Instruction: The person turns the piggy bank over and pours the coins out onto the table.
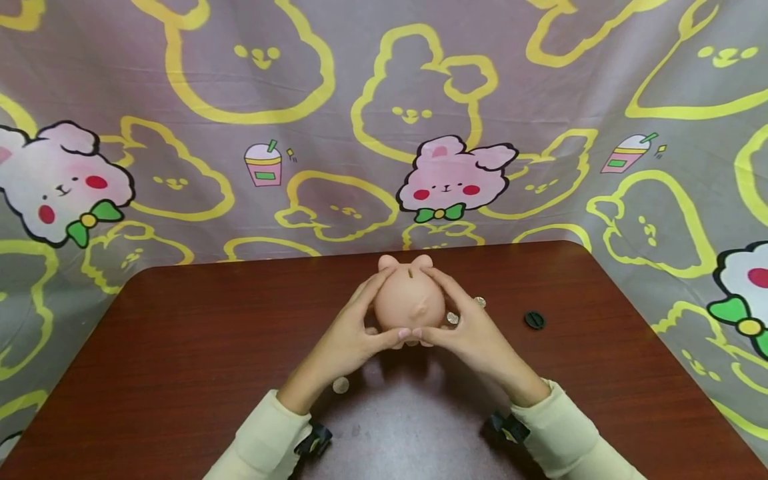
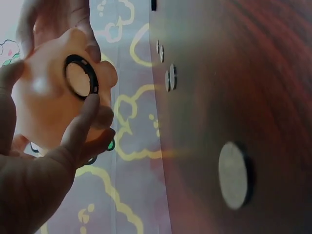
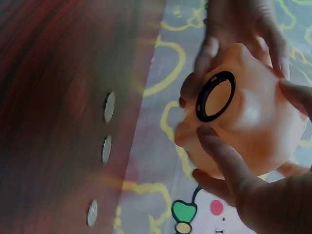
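Note:
Both hands hold a pink piggy bank (image 1: 410, 300) above the table. My left hand (image 1: 345, 337) grips its left side, and my right hand (image 1: 480, 337) the right, with the thumbs meeting at the near lower edge. A coin slot shows on its back in the head view. On the underside, a black ring (image 2: 96, 83) frames a round hole, seen in both wrist views. A black round stopper (image 1: 535, 320) lies on the table to the right. One coin (image 1: 341, 385) rests near the left wrist; another coin (image 1: 453, 318) lies beside the right hand.
The dark red-brown table (image 1: 198, 347) has rounded far corners. Behind it and at the sides hangs a patterned cloth (image 1: 336, 147) with rabbit drawings. A further coin (image 1: 480, 302) sits beyond the right hand. Dark wrist cameras (image 1: 507, 427) are strapped at the cream sleeves.

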The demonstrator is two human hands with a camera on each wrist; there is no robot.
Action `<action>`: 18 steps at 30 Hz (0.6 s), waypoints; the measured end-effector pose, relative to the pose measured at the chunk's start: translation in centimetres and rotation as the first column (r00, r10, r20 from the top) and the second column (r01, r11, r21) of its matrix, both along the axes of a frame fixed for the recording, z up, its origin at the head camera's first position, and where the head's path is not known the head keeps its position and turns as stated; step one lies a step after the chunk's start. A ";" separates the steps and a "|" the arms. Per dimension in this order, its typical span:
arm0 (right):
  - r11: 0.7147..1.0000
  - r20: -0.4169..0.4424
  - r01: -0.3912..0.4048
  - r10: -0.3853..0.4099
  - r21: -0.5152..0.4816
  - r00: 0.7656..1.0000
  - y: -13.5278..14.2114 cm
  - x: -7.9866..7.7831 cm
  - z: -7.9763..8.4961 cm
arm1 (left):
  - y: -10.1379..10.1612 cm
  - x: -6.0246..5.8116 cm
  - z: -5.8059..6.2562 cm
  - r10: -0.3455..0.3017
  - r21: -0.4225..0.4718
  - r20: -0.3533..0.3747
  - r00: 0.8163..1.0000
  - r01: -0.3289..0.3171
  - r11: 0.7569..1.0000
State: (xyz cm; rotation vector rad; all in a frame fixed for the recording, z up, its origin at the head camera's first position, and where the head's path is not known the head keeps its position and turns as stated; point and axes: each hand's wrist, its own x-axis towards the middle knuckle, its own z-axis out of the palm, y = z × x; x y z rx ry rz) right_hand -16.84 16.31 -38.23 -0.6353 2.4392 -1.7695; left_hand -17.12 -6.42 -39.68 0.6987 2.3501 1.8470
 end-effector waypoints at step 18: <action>0.945 -0.785 0.156 0.138 0.286 0.604 0.4 0.3 -2.0 | -0.8 0.6 0.0 -0.022 -0.116 -0.464 0.885 -0.036 0.993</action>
